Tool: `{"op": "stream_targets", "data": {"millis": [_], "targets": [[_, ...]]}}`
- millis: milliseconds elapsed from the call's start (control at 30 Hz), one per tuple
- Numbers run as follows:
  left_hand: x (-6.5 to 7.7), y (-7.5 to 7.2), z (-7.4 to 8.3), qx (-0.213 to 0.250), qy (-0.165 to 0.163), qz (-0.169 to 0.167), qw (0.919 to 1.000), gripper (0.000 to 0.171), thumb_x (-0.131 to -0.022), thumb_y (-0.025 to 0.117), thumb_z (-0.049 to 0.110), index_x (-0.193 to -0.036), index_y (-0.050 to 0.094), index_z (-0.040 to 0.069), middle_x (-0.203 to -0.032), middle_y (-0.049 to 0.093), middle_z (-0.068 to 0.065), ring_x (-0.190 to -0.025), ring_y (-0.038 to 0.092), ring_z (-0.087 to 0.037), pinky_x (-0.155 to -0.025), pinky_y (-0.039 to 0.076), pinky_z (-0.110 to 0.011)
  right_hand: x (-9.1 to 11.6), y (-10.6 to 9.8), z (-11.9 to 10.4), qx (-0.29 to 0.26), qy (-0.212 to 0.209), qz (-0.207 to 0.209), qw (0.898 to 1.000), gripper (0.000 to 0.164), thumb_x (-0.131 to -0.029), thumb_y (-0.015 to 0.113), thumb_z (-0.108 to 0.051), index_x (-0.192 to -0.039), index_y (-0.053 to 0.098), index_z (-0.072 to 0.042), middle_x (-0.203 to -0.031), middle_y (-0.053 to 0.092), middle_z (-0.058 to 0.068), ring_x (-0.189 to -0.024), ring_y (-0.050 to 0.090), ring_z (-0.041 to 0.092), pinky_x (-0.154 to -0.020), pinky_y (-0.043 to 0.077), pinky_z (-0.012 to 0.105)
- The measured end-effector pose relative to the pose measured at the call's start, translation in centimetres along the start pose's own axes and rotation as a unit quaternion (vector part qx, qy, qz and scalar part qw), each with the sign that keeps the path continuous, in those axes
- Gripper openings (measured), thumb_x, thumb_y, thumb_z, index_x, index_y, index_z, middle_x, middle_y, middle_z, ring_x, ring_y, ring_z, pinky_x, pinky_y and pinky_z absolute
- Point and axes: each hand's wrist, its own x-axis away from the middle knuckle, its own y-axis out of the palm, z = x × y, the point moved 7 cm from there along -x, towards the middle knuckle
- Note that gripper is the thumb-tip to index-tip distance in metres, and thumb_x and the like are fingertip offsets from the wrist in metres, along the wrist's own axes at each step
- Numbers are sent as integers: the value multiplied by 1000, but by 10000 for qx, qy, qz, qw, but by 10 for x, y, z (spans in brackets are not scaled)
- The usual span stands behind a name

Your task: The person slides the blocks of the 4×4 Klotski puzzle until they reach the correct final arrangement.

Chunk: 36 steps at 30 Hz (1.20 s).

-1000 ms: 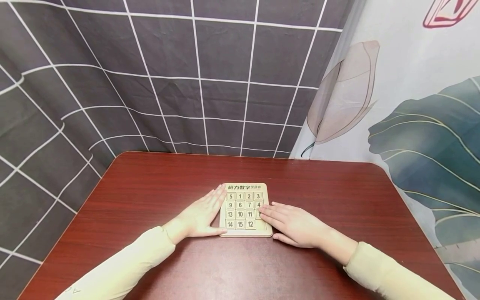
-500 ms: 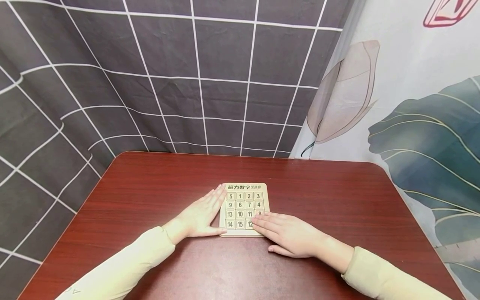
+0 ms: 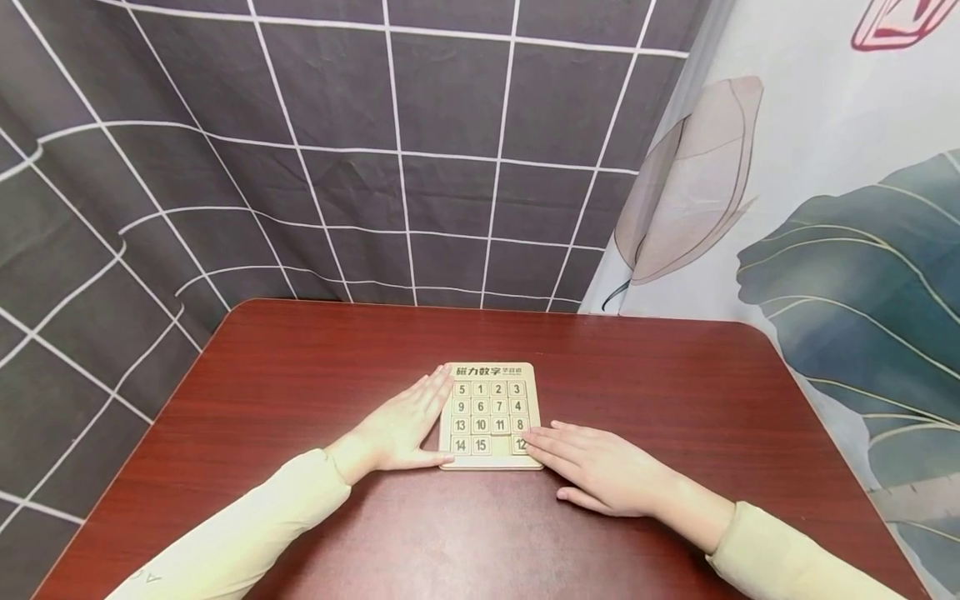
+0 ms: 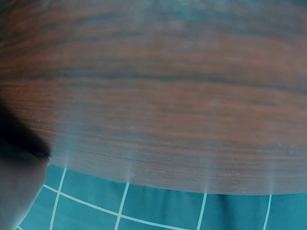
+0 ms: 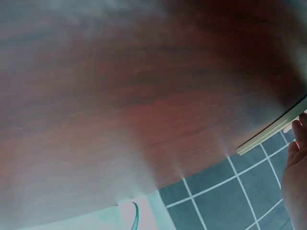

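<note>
A pale number sliding puzzle (image 3: 491,458) lies flat on the table in the head view. Its top row reads 5, 1, 2, 3, and the bottom row shows tiles 14, 15, a gap, then the 12 tile (image 3: 519,445) at the right. My left hand (image 3: 397,427) rests along the left edge, fingers straight, thumb spread to the lower left corner. From the right, my right hand (image 3: 603,468) touches the 12 tile with straight fingertips, covering part of it. The right wrist view catches the puzzle's edge (image 5: 268,135) beside that hand.
The reddish-brown wooden table (image 3: 315,350) has rounded far corners. Behind it hangs a dark curtain with a white grid (image 3: 450,200); a white curtain with leaf prints (image 3: 840,283) hangs at the right.
The 12 tile has slid right into the bottom right corner, leaving a gap below 11. My right hand moved from the 8 down to the 12, then right. The left hand stays put.
</note>
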Motion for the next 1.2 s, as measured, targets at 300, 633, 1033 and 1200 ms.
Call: {"op": "stream_targets", "data": {"millis": [300, 633, 1033, 1200], "targets": [[0, -2, 0, 68, 27, 52, 10000, 110, -95, 65, 63, -163, 23, -13, -174, 18, -31, -163, 23, -42, -134, 29, -48, -20, 2, -2, -156, -56, 49, 9999, 65, -99, 71, -39, -153, 56, -5, -157, 58, 9, -147, 56, 23, -122, 44, 38], [-1, 1, 2, 161, 83, 111, 9998, 110, -95, 65, 63, -164, 22, -12, -175, 15, -30, -164, 20, -40, -134, 27, -47, -50, 15, -13, -11, -366, -308, 9989, 64, -104, 62, -43, -154, 53, -2, -157, 58, 11, -147, 56, 24, -121, 48, 39], [0, 1, 0, 86, -36, -16, 10000, 112, -95, 63, 65, -164, 21, -12, -175, 14, -30, -164, 20, -40, -135, 26, -47, -39, 7, -9, -29, -257, -258, 9993, 64, -101, 68, -40, -151, 56, -1, -154, 61, 11, -144, 59, 24, -118, 51, 39], [0, 0, 0, 116, -46, -45, 9999, 112, -95, 63, 65, -164, 21, -12, -175, 13, -30, -165, 19, -40, -135, 26, -47, -28, 8, -6, 39, -196, -290, 9994, 61, -104, 63, -41, -151, 56, -3, -155, 60, 10, -145, 58, 24, -119, 50, 40]]}}
